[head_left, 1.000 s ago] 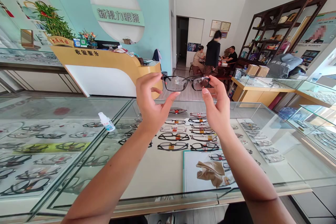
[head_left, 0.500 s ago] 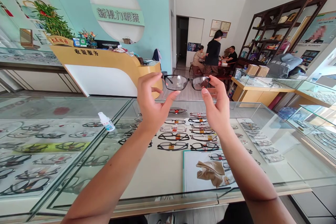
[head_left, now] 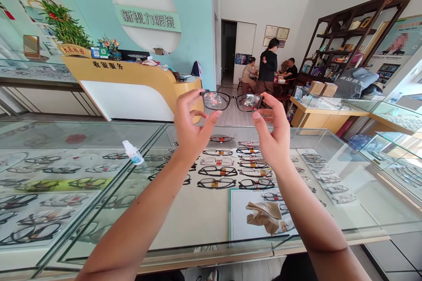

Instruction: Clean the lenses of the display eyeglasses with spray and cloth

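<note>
I hold a pair of black-framed glasses [head_left: 232,101] up in front of me, above the glass display counter [head_left: 211,219]. My left hand [head_left: 191,129] pinches the left end of the frame between fingertips and thumb. My right hand [head_left: 272,134] pinches the right end the same way. The lenses face me and catch reflections. Below my hands, rows of spectacle frames [head_left: 231,171] lie inside the case.
A tan cleaning cloth [head_left: 265,216] lies on a white mat [head_left: 240,224] on the counter. A small spray bottle [head_left: 133,152] lies on the glass to the left. A yellow reception desk [head_left: 132,85] stands behind. Several people [head_left: 268,66] gather around a table at the back.
Both hands have tipped the glasses slightly upward and raised them a little. The standing person at the back has shifted pose.
</note>
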`<state>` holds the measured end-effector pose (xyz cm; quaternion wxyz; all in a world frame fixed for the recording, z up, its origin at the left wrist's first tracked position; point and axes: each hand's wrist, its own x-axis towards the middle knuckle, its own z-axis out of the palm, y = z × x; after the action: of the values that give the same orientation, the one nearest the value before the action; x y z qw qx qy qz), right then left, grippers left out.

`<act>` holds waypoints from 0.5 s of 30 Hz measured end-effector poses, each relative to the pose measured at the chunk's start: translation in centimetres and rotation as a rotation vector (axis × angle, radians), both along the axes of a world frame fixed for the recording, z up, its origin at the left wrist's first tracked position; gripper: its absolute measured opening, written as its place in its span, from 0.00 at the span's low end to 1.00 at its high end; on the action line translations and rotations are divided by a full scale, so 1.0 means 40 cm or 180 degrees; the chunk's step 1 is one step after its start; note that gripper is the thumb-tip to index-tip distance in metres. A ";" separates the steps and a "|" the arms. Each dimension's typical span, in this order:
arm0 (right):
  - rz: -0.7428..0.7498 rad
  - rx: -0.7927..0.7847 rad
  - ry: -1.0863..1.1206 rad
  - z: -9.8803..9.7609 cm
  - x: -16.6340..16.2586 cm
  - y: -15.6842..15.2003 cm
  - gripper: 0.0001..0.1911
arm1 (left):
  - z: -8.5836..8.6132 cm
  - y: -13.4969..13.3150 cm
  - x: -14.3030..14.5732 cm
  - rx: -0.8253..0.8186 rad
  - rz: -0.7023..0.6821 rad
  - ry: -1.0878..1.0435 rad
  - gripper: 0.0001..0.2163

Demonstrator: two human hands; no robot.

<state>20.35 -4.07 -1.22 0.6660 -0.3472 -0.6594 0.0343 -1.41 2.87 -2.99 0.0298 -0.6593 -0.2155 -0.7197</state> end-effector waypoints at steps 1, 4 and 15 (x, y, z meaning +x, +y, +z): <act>0.0024 0.0031 -0.0010 0.000 0.001 0.000 0.24 | -0.002 0.006 -0.003 -0.0074 -0.0074 -0.0013 0.31; 0.0058 0.0091 -0.0060 0.000 0.003 0.001 0.24 | -0.004 0.018 -0.009 -0.0187 -0.0202 -0.0016 0.31; 0.0072 -0.0142 -0.0128 0.003 0.001 0.000 0.28 | 0.007 -0.003 0.006 -0.0142 0.0081 -0.0105 0.31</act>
<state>20.40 -4.07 -1.10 0.6443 -0.3551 -0.6755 0.0495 -1.15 2.75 -2.71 0.0207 -0.6451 -0.2402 -0.7250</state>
